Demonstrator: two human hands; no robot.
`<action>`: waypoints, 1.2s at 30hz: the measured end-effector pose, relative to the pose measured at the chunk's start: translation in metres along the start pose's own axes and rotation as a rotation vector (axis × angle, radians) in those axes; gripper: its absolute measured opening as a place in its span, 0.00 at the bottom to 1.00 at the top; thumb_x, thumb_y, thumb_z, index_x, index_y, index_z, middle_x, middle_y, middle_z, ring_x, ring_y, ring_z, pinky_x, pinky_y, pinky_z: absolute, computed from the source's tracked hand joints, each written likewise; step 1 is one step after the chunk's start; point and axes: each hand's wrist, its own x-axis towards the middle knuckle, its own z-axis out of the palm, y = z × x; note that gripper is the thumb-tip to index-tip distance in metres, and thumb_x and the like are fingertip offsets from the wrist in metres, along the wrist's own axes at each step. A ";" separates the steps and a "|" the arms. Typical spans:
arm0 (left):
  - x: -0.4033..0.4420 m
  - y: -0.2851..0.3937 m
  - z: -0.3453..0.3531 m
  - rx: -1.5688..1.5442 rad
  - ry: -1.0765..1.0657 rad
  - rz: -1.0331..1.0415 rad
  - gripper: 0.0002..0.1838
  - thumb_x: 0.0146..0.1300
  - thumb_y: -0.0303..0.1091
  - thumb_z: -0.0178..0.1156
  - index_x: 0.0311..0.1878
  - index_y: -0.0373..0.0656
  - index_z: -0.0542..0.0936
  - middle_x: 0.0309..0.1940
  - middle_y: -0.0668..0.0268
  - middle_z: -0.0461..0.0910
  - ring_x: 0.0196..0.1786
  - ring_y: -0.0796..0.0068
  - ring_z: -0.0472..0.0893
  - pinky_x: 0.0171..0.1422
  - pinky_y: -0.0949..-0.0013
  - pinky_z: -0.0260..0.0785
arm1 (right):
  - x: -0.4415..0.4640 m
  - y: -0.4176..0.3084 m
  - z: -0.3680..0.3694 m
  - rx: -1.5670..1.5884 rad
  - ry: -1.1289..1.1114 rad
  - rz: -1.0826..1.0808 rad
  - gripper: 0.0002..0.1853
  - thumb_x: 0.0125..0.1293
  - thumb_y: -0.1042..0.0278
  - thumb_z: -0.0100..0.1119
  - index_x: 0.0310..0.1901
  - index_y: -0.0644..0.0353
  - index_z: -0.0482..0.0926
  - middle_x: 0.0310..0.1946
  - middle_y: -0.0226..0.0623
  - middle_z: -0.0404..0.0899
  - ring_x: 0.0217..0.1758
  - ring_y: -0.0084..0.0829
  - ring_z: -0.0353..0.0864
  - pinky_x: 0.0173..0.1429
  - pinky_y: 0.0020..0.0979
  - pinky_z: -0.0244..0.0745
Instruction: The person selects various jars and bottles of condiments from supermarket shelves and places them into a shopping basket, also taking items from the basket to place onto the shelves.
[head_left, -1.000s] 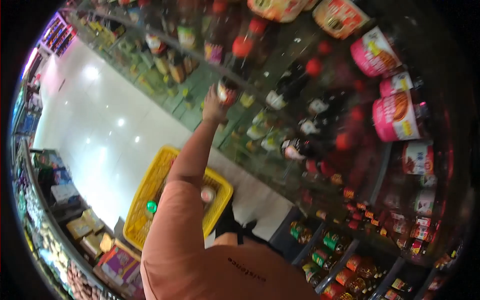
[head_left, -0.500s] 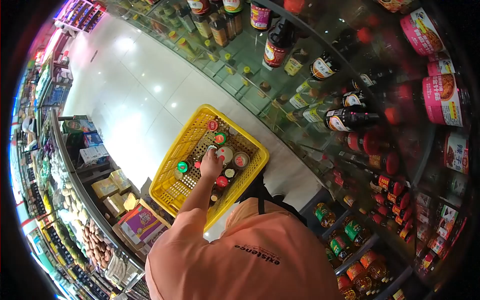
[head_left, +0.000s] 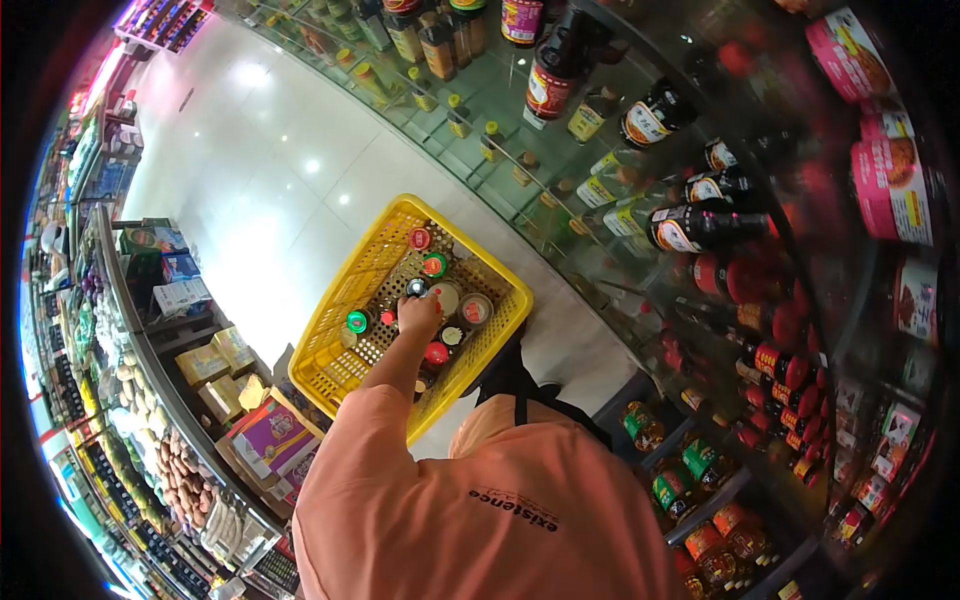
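Observation:
My left hand [head_left: 418,315] reaches down into a yellow basket [head_left: 508,333]. Its fingers are closed at the dark cap of a small bottle [head_left: 416,288]; the bottle's body is hidden. Beside the hand stand a pale-lidded jar [head_left: 445,297] and another round jar [head_left: 475,310]. Red-lidded and green-lidded containers are around them, among them a green cap [head_left: 357,321] near the left wall and a red lid [head_left: 420,239] at the far end. My right hand is out of view.
Glass shelves with sauce bottles [head_left: 690,228] and pink-labelled jars [head_left: 895,190] rise at the right. Oil bottles [head_left: 705,460] sit low at the lower right. Boxes [head_left: 275,440] and a produce display [head_left: 185,480] line the left. Pale tiled floor [head_left: 290,170] runs between.
My left hand has come from the shelf, where it was at a jar, down into the basket. Over the last half second it has stayed there, while the view shifted slightly.

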 end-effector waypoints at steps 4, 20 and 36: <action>0.000 -0.010 0.014 0.003 0.129 0.055 0.14 0.58 0.49 0.65 0.43 0.52 0.85 0.33 0.60 0.88 0.43 0.58 0.86 0.63 0.56 0.67 | 0.013 0.006 0.008 0.004 -0.001 -0.047 0.28 0.67 0.48 0.59 0.55 0.66 0.75 0.42 0.52 0.82 0.39 0.52 0.78 0.47 0.53 0.75; -0.233 0.084 -0.212 -0.240 1.056 0.600 0.15 0.38 0.40 0.76 0.22 0.45 0.78 0.20 0.63 0.78 0.28 0.59 0.78 0.44 0.59 0.71 | -0.052 -0.159 -0.060 -0.037 -0.098 -0.542 0.18 0.58 0.59 0.68 0.45 0.61 0.83 0.37 0.47 0.86 0.39 0.47 0.86 0.45 0.45 0.79; -0.358 0.397 -0.182 -0.359 0.640 1.030 0.19 0.47 0.46 0.73 0.17 0.43 0.77 0.17 0.57 0.76 0.28 0.51 0.77 0.41 0.55 0.72 | -0.143 -0.115 -0.126 0.380 -0.382 -1.202 0.37 0.55 0.67 0.76 0.67 0.58 0.71 0.32 0.30 0.78 0.35 0.23 0.78 0.44 0.28 0.73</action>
